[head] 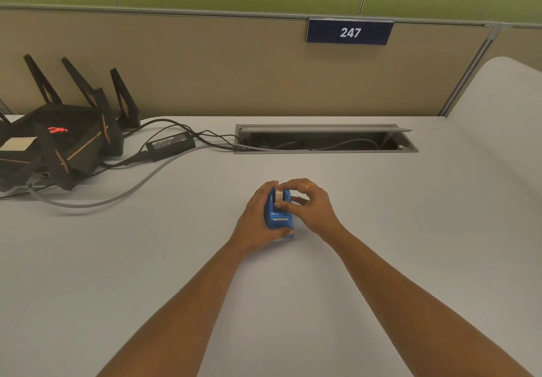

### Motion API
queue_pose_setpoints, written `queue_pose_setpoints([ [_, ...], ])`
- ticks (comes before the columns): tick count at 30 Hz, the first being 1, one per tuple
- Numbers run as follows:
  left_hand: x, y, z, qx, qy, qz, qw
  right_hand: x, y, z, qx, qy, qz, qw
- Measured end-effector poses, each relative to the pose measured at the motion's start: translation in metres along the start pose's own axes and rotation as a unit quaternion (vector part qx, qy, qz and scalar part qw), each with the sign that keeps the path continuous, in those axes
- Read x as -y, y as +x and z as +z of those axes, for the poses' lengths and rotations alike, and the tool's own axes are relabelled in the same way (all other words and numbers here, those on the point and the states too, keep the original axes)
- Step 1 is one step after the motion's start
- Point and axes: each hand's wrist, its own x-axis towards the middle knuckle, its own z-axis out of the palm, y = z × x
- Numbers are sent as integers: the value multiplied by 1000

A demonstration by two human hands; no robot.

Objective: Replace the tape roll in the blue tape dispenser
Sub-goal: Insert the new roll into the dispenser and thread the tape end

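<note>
The blue tape dispenser (278, 218) stands on the white desk (381, 244) in the middle of the view, its cutter end toward me. My left hand (254, 220) wraps around its left side, thumb along the front base. A pale tape roll (278, 195) sits in the top of the dispenser. My right hand (309, 205) pinches that roll between thumb and fingers from the right; a gold ring shows on one finger. The lower part of the roll is hidden inside the dispenser.
A black router (61, 142) with antennas sits at the far left, with a power brick (170, 145) and cables (117, 197) trailing across the desk. An open cable tray (322, 139) lies at the back. A beige partition carries a sign 247 (350, 32).
</note>
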Motion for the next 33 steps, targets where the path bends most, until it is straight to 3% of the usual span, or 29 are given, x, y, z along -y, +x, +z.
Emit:
queue_pose_setpoints([
  [8,0,0,1,2,-7,4,1000,0,-1,0,-9,4,-7,1000],
  [21,3,0,0,-2,-7,5,1000,2,-10,5,-50,-186,-121,974],
  [33,3,0,0,0,4,3,1000,3,-9,6,-20,-254,-124,959],
])
